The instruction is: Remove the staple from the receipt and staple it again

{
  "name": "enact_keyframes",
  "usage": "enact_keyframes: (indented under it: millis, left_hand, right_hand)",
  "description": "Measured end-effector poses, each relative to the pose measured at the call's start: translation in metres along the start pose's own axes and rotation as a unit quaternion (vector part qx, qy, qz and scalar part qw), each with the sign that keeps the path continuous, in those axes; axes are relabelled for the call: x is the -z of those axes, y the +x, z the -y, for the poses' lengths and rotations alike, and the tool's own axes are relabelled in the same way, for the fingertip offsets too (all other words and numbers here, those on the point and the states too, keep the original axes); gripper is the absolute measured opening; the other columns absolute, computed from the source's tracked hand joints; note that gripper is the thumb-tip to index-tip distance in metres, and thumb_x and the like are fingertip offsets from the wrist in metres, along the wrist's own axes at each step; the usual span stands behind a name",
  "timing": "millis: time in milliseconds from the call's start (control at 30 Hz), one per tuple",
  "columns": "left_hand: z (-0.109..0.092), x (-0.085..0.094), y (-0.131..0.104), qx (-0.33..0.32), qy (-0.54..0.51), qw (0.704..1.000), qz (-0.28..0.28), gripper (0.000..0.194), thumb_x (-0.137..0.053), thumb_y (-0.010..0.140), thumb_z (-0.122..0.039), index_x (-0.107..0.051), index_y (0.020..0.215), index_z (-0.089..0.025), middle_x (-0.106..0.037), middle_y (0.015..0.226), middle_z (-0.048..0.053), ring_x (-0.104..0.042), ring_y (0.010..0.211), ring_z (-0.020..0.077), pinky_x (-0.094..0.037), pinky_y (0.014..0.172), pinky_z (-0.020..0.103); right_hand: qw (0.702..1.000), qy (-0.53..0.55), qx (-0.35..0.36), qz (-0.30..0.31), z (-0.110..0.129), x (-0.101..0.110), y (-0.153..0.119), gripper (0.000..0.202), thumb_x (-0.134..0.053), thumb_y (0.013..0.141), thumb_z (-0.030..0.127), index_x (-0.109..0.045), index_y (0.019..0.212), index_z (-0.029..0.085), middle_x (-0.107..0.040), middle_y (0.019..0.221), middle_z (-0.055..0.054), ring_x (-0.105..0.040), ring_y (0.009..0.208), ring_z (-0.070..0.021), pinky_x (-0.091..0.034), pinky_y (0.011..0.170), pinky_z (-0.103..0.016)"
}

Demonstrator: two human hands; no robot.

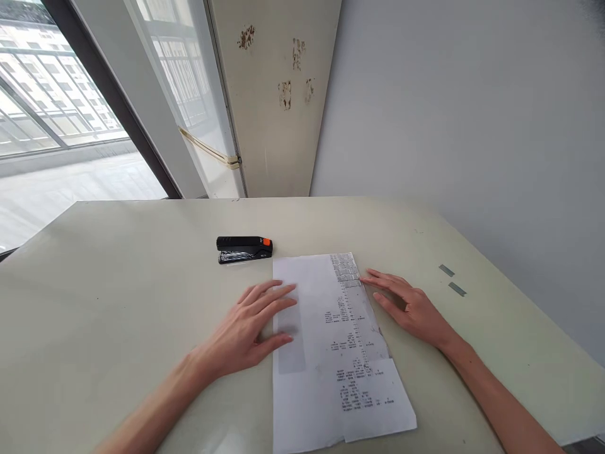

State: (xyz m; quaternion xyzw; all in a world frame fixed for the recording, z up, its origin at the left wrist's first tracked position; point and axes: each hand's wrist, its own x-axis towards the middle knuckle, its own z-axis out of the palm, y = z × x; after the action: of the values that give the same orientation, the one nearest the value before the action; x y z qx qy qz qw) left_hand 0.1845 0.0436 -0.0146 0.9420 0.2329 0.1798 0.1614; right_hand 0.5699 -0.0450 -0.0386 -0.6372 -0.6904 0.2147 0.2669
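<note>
Sheets of printed paper [316, 403] lie flat on the table before me, with dark text down their right part. The lower right edge looks uneven, as if torn or overlapping. My left hand [258, 321] rests over the left edge of the paper, fingers spread and pointing right. Beside the right edge is my right hand [409, 306], its fingers stretched out and the fingertips at the paper's border. A black stapler [244, 250] with an orange patch lies just beyond the paper's upper left corner, touched by neither hand.
The pale table [118, 302] reaches to a grey wall [463, 113] on the right. Two small grey tape strips [457, 289] stick to the tabletop at right. Behind the table stand a cabinet panel [278, 139] with brown marks and, at left, a window [57, 94] with railings.
</note>
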Motion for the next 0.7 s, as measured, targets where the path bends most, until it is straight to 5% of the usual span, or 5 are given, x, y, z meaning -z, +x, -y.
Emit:
enact_keyframes:
  millis: [133,200,400,533,700]
  left_hand:
    - [0.000,-0.001,0.000,-0.013,0.005,0.999,0.033,0.061,-0.061,0.103,-0.055,-0.045,0.158,-0.032,-0.047,0.166,0.006,-0.036,0.157,0.0355,-0.038,0.123,0.058]
    - [0.000,-0.001,0.000,-0.011,0.012,0.999,0.044,0.066,-0.059,0.103,-0.058,-0.041,0.162,-0.032,-0.042,0.168,0.005,-0.033,0.159,0.0355,-0.035,0.125,0.059]
    - [0.000,0.006,-0.020,0.001,0.044,0.997,0.058,0.074,-0.060,0.104,-0.054,-0.030,0.168,-0.036,-0.039,0.170,0.002,-0.035,0.158,0.0323,-0.034,0.129,0.054]
    - [0.004,0.017,-0.052,0.036,0.088,0.994,0.060,0.074,-0.061,0.104,-0.050,-0.027,0.169,-0.037,-0.036,0.171,0.002,-0.035,0.158,0.0329,-0.036,0.127,0.057]
    - [0.020,0.038,-0.090,0.073,0.118,0.988,0.065,0.078,-0.063,0.101,-0.049,-0.026,0.169,-0.038,-0.035,0.171,0.000,-0.036,0.157,0.0339,-0.039,0.126,0.058]
  right_hand:
    - [0.997,0.035,0.044,0.052,0.007,0.000,-0.002,0.039,-0.046,0.110,0.044,-0.064,0.144,0.043,-0.055,0.160,0.002,-0.043,0.155,-0.0296,-0.049,0.119,-0.058]
    - [0.995,0.063,0.051,0.058,0.009,-0.002,-0.003,0.039,-0.045,0.110,0.042,-0.064,0.144,0.042,-0.057,0.159,0.002,-0.045,0.154,-0.0277,-0.045,0.123,-0.057]
    - [0.998,0.066,0.022,0.010,0.011,-0.006,-0.002,0.039,-0.049,0.108,0.042,-0.063,0.145,0.040,-0.060,0.156,-0.001,-0.055,0.146,-0.0290,-0.069,0.091,-0.044]
    - [0.998,0.054,0.019,-0.005,0.012,-0.007,-0.004,0.038,-0.050,0.107,0.043,-0.064,0.143,0.040,-0.061,0.154,-0.001,-0.055,0.145,-0.0319,-0.068,0.058,-0.032]
    - [0.998,0.028,0.047,-0.014,0.009,-0.009,-0.004,0.036,-0.049,0.108,0.042,-0.064,0.141,0.040,-0.065,0.149,0.000,-0.056,0.144,-0.0288,-0.070,0.084,-0.042]
